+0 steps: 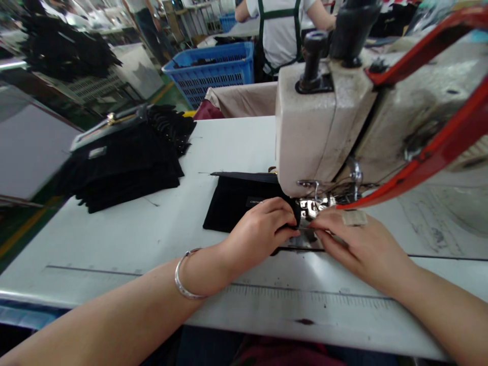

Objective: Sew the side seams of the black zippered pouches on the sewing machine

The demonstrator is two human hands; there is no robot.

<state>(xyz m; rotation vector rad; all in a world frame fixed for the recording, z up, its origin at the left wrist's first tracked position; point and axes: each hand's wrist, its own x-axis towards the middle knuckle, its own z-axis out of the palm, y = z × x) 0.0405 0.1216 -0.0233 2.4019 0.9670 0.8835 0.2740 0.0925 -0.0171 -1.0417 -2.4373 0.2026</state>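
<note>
A flat black fabric piece (224, 206) with a small dark label lies on the white table, its right edge beside the presser foot (308, 208) of a sewing machine (305, 137). My left hand (255, 229), a silver bangle at its wrist, pinches the fabric's lower right corner. Just right of the foot, my right hand (358, 246) is closed, thumb against fingertips, a strip of beige tape around one finger. A thin line, perhaps thread, seems to run between both hands' fingertips; what the right fingers pinch is too small to make out.
A stack of black fabric pieces (129, 162) sits at the table's left. Along the front runs a printed ruler scale (290, 291). A red guard bar (430, 157) crosses the machine at right. Beyond are a blue basket (213, 71) and a seated person (280, 30).
</note>
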